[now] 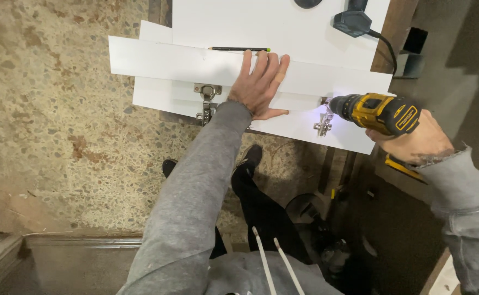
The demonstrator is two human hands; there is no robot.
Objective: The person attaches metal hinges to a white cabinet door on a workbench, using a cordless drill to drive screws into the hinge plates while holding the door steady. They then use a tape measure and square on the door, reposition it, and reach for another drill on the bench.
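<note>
With the left hand (258, 82) flat on the panel (196, 63), keep the right hand's (409, 143) gripped drill (373, 112) square on the 3 o'clock hinge (323, 124) (its light shines there).

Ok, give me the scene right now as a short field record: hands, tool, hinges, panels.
left hand: left hand pressed flat on the upper white panel
right hand: right hand holds the yellow drill
drill tip: at the right hinge, work light on
other hinge: left hinge on the lower white panel
nearby: pencil above the fingers; dark tool with cable at the top
</note>
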